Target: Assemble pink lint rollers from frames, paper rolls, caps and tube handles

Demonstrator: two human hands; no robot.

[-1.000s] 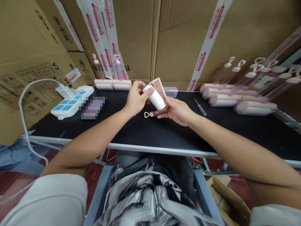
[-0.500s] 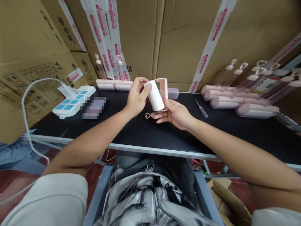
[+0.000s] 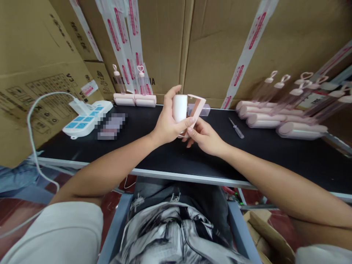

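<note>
My left hand [image 3: 166, 123] is wrapped round a white cylinder [image 3: 180, 107], which stands nearly upright above the table, and its thumb reaches across to a pink plastic holder [image 3: 200, 105]. That holder is bracket-shaped with an open side and tilts to the right beside the cylinder. At its lower end my right hand [image 3: 207, 137] pinches it, with the other fingers curled underneath. Where the lower ends of holder and cylinder meet is mostly hidden by my fingers. Behind the holder, a clear purplish plastic piece [image 3: 205, 110] lies on the table.
A small screwdriver [image 3: 236, 128] lies to the right on the black table [image 3: 176, 161]. Several pink rollers [image 3: 265, 120] with heart-topped clear tubes stand beyond it. Two more pink rollers [image 3: 145, 100] sit at back left, near a white power strip [image 3: 85, 121]. Cardboard [image 3: 220, 51] walls the back.
The white cylinder has turned more upright as my left hand shifted its grip and brought its thumb across. The pink holder has tilted right. The heart-shaped loop below my right hand is now out of sight.
</note>
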